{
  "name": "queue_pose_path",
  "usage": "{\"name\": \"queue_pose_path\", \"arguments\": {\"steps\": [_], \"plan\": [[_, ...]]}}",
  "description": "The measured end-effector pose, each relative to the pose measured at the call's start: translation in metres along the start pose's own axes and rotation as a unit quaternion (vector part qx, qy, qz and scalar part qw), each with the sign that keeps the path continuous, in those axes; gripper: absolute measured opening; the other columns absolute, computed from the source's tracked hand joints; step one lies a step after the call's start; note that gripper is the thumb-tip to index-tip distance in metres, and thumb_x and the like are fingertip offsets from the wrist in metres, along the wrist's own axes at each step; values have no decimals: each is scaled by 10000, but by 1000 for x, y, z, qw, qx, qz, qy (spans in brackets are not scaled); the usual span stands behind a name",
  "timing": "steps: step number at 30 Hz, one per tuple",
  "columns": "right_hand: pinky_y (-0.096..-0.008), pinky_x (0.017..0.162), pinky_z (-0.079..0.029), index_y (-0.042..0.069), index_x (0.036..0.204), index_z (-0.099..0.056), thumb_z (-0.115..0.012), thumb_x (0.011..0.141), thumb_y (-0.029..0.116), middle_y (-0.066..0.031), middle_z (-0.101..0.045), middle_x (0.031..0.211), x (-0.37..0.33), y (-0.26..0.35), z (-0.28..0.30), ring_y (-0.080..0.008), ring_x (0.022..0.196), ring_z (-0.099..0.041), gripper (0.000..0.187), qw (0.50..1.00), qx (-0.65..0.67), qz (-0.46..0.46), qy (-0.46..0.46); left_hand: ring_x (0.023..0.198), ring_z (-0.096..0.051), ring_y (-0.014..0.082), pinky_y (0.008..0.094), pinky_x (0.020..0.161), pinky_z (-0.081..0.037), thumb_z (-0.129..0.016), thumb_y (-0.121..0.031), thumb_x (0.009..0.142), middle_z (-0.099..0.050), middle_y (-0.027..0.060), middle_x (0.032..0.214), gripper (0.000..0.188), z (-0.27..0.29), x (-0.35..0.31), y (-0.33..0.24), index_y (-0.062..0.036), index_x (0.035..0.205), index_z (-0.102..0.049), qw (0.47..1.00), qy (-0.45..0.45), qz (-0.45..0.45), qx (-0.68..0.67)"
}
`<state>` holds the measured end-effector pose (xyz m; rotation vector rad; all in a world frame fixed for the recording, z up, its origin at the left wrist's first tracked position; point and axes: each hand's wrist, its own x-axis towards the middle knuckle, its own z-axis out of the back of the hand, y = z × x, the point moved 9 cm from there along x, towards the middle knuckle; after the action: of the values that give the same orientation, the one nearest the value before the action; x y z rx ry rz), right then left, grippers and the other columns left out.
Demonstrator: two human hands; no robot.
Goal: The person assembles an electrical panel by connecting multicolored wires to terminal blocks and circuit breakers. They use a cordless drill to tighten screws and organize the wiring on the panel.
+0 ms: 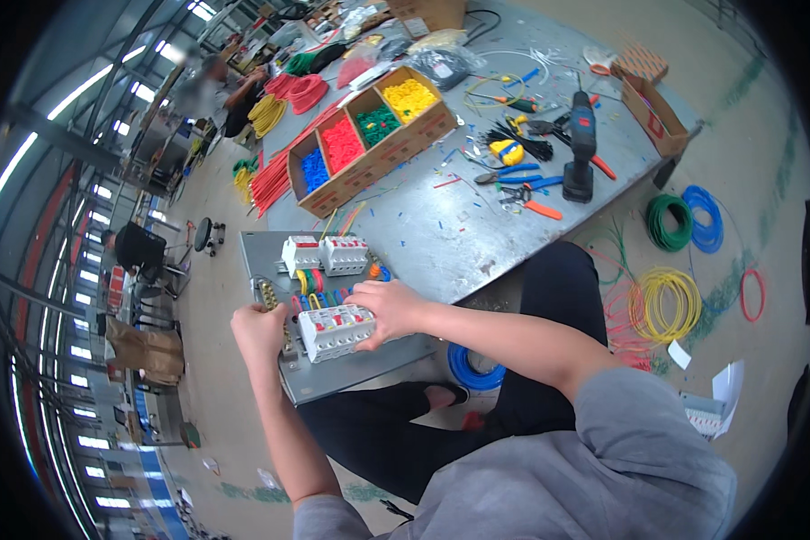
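Observation:
A grey metal mounting plate [310, 384] lies at the near-left end of the table, partly over my lap. Across its near part runs a row of white circuit breakers [329, 344] with red marks. My right hand [389, 310] wraps round the right end of that row, thumb at the near side and fingers over the top. At the plate's left edge, beside a brass terminal strip [267, 292], my left hand [261, 333] is closed in a pinch; what its fingers hold is hidden. Farther up sits a second breaker group [344, 256], with short coloured wires [311, 281] between the two rows.
A divided cardboard box [373, 155] holds blue, red, green and yellow small parts. A cordless drill [581, 144], pliers [513, 173] and cutters lie to the right. Wire coils [666, 306] rest on the floor at right. Another person [229, 90] sits at the far left.

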<state>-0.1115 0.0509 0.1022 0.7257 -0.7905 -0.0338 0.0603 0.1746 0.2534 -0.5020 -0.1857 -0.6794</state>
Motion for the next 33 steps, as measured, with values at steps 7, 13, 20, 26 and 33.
{"name": "queue_pose_path", "arguments": {"steps": [7, 13, 20, 26, 33], "plan": [[-436, 873, -588, 29, 1202, -703, -919, 647, 523, -118, -672, 1110, 11, -5, 16, -339, 1046, -690, 774, 1000, -6, 23, -8, 576, -541, 112, 366, 578, -467, -768, -279, 919, -587, 74, 576, 431, -10, 0, 28, 64, 696, -635, 970, -19, 4, -241], [-424, 884, -588, 8, 1223, -714, -956, 588, 403, -143, -687, 1105, 10, -15, 41, -354, 1022, -700, 786, 999, -19, -16, 21, 613, -689, 238, 374, 651, -582, -638, -213, 1051, -688, 119, 740, 310, -33, -33, 146, -23, 816, -571, 888, -180, 91, -412], [-423, 844, -587, 3, 1184, -725, -926, 569, 383, -159, -701, 1079, 14, -4, 35, -351, 956, -712, 751, 994, -88, 11, 65, 1415, -495, 445, 533, 1155, -453, -821, -565, 793, -547, 280, 1476, 1052, -191, -37, 228, -58, 1607, -388, 973, 97, 190, 83], [-426, 797, -603, 62, 1203, -734, -948, 572, 514, -99, -693, 1098, 15, -6, 17, -300, 992, -715, 806, 979, -162, -6, 124, 1295, -608, 470, 498, 1112, -515, -911, -413, 704, -574, 338, 1442, 1118, -218, -6, 261, 12, 1582, -366, 965, 87, 245, -44], [-422, 742, -581, 99, 1199, -746, -945, 552, 557, -52, -667, 1047, 18, -6, -21, -261, 974, -703, 818, 963, -217, -3, 162, 583, -489, 153, 323, 500, -441, -732, -485, 910, -473, 7, 755, 358, -213, -23, 326, -167, 999, -592, 614, -3, 397, -682]]}}
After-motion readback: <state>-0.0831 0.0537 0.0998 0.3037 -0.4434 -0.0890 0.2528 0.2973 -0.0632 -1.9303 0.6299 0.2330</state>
